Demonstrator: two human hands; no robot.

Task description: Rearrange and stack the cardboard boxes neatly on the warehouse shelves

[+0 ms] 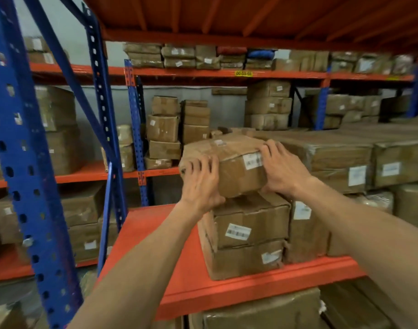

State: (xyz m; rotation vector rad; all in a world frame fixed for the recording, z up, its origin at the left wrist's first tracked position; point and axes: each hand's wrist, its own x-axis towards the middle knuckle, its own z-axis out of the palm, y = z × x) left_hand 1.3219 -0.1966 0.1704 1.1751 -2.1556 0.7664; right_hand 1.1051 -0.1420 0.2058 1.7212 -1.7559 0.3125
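Warehouse racking all around us, blue uprights and orange beams, with brown cartons packed on every level behind. Our landmark is the orange shelf right in front of us. Along the right side of that shelf runs a long row of big shrink-wrapped cartons, and near the shelf's front edge, just left of that row, sits a stack of two boxes, both pretty dented with white labels facing us.

On top of that stack is the top box, tilted a bit and hanging over toward the left, so it's not squared up yet. We've got our left hand wrapped around its near left corner and our right hand pressed over the right front edge, both clamped on the cardboard, fingers spread.

Our guess is the box is soft-ish and crumpled, so corners will give if squeezed. Weight looks moderate, judging by the two-handed hold. Best to keep palms flat on opposite sides, low near the bottom edge, and slide it square over the stack rather than pinching the flaps.
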